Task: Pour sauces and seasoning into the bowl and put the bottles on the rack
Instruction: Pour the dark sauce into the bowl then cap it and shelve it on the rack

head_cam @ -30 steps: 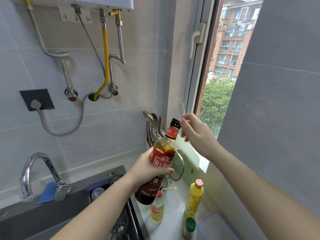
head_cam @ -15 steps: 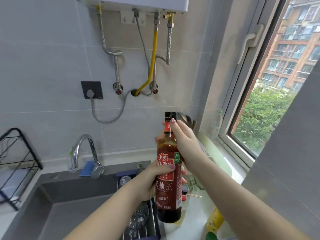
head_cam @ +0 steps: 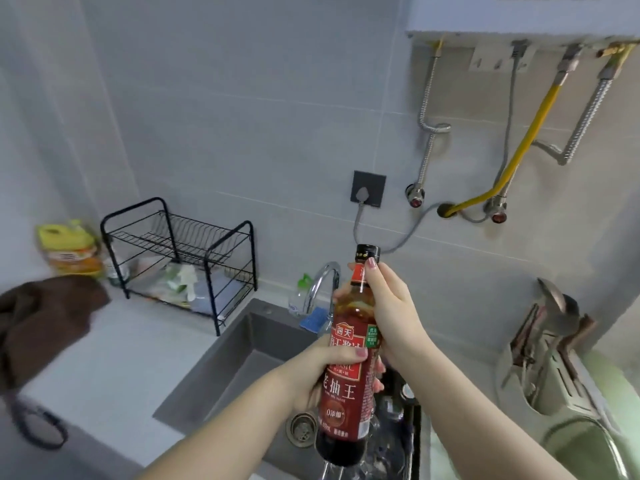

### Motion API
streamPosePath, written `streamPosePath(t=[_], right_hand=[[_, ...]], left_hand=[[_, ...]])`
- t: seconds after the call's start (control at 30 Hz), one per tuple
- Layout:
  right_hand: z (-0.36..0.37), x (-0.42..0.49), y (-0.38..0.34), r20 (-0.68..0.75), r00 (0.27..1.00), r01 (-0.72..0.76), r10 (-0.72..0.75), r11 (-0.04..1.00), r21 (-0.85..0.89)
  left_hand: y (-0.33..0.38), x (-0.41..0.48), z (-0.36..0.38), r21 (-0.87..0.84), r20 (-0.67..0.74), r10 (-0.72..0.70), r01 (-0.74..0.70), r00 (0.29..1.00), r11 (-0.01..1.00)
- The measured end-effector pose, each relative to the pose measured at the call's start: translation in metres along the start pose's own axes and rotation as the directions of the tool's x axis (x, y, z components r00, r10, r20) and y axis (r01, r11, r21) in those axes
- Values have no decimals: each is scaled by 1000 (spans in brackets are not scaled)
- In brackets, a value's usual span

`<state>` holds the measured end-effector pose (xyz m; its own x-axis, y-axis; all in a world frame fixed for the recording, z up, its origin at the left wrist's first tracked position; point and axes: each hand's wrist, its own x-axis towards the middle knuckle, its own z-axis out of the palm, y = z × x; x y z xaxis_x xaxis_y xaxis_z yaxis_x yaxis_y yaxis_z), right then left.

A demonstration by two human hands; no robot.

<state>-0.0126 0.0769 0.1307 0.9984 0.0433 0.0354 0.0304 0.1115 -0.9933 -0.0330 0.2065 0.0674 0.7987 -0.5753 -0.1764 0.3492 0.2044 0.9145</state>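
I hold a dark soy sauce bottle with a red label upright over the grey sink. My left hand wraps around its body at the label. My right hand grips the neck, with fingertips just under the black cap. A black two-tier wire rack stands on the counter at the back left, apart from the bottle. No bowl is in view.
A chrome tap rises behind the bottle. A brown cloth lies at the left, with a yellow bag behind it. A utensil holder with ladles stands at the right. Water-heater pipes hang on the tiled wall.
The view has swung left, from the window to the sink and rack. The bottle went from tilted to upright, and my right hand closed on its neck.
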Motion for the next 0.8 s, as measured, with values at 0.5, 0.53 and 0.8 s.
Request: streamPosePath(t=[0.5, 0.53, 0.8], right_hand=[[247, 55, 9, 181, 983, 42, -39, 999, -13], [264, 61, 11, 188, 981, 46, -45, 999, -4], [371, 106, 35, 253, 967, 36, -31, 999, -14]], left_hand=[[71, -112, -209, 29, -91, 100, -98, 991, 995], [76, -119, -225, 25, -94, 104, -103, 990, 994], [101, -156, -332, 1, -139, 116, -117, 984, 993]])
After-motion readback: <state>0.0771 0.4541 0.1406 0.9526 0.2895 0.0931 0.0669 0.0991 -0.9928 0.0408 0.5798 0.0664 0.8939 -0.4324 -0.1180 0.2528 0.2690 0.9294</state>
